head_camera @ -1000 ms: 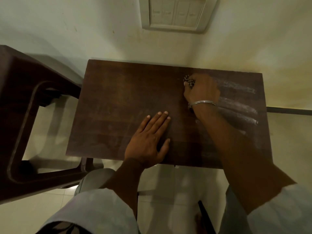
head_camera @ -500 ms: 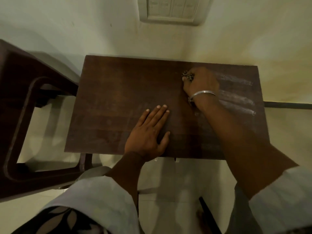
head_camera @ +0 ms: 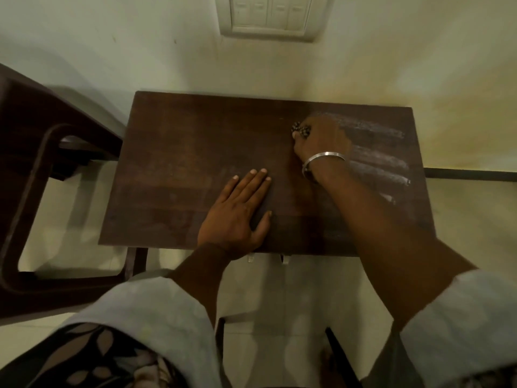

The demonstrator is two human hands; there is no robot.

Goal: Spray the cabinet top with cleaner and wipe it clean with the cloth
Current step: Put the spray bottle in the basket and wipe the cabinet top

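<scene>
The dark wooden cabinet top (head_camera: 181,169) fills the middle of the head view, set against the wall. My right hand (head_camera: 321,141), with a metal bangle on the wrist, grips a small patterned cloth (head_camera: 300,129) and presses it on the top's right half. Only a bit of the cloth shows past the fingers. Pale streaks (head_camera: 380,161) run across the wood to the right of that hand. My left hand (head_camera: 237,217) lies flat with straight fingers near the front edge. No spray bottle is in view.
A dark plastic chair (head_camera: 33,191) stands close on the left of the cabinet. A white switch panel (head_camera: 268,15) is on the wall above. A dark bar (head_camera: 470,175) runs along the wall at right. Pale floor tiles lie below the front edge.
My right hand with the cloth has stayed on the right half, shifting only slightly against the streaks. My left hand has kept its place; the camera view has drifted a little.
</scene>
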